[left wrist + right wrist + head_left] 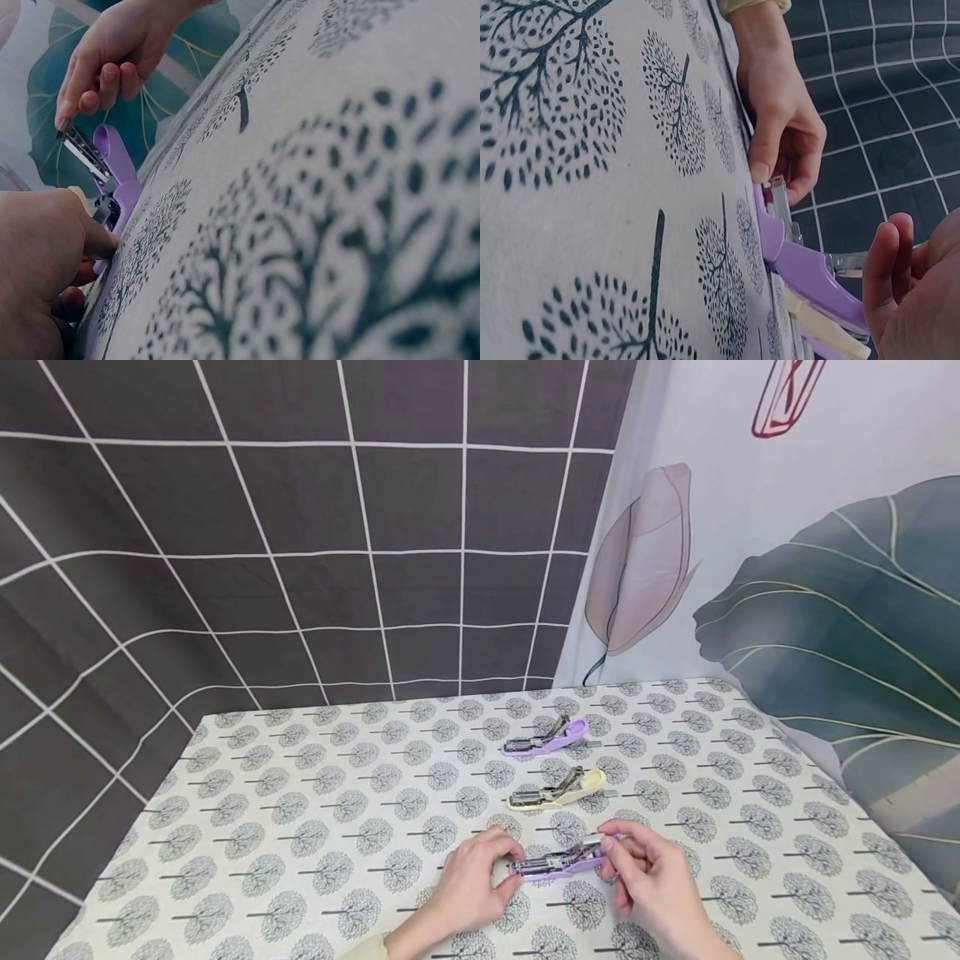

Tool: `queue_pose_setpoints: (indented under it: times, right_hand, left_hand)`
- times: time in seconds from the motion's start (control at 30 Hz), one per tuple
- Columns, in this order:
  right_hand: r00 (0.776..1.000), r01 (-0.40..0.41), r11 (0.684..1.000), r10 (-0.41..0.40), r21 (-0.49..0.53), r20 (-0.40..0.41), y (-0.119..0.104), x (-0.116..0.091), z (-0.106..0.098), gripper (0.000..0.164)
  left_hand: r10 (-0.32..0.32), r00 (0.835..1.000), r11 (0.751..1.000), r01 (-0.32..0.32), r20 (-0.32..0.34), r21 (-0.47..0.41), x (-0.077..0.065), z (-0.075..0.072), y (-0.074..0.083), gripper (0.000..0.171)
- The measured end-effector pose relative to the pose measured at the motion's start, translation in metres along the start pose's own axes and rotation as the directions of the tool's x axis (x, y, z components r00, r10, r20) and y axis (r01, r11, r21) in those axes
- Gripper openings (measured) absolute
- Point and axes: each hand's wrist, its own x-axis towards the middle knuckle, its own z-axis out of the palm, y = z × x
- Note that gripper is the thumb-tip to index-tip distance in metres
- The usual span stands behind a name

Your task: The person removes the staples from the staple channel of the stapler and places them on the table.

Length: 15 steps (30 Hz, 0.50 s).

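Observation:
A purple stapler (561, 863) with its metal parts exposed lies on the patterned cloth between the two hands. The left hand (476, 877) grips its left end between thumb and fingers. At the other end, the right hand (651, 878) pinches the tip of a raised metal strip (86, 156), which stands apart from the purple cover (116, 154) in the left wrist view. From the right wrist side, the purple body (810, 277) shows, with the left hand's thumb pressed at its far end. The right fingertips' contact is out of sight there.
Behind the hands lie a cream stapler (558, 792) and another purple stapler (547, 740), both opened up in the same way. The tree-print cloth (300, 860) covers the table. A dark gridded curtain (300, 527) hangs behind, with a leaf-print one (750, 635) at the right.

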Motion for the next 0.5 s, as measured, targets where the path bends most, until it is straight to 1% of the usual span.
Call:
queue_pose_setpoints:
  times: [0.03,0.07,0.17,0.27,0.5]
  right_hand:
    - [1.000,-0.003,1.000,0.003,0.004,-0.006,0.000,0.000,-0.001,0.020]
    - [1.000,0.014,1.000,-0.014,-0.006,-0.008,0.000,0.000,-0.001,0.020]
    - [0.995,0.097,0.994,-0.098,-0.052,-0.007,0.001,0.001,-0.004,0.019]
    - [0.984,0.180,0.979,-0.180,-0.095,0.003,0.003,0.001,-0.007,0.018]
    - [0.977,0.210,0.973,-0.212,-0.097,-0.010,0.006,0.004,-0.014,0.018]
  left_hand:
    - [0.000,1.000,1.000,0.000,0.001,-0.001,0.000,0.000,0.000,0.024]
    - [0.001,1.000,1.000,-0.001,0.001,0.000,0.000,0.000,0.000,0.024]
    - [0.002,1.000,1.000,-0.002,0.001,0.004,0.000,0.000,0.000,0.024]
    - [0.006,1.000,1.000,-0.006,-0.002,0.005,0.000,0.000,0.000,0.024]
    - [0.003,1.000,1.000,-0.003,0.000,-0.002,0.000,-0.001,0.000,0.024]
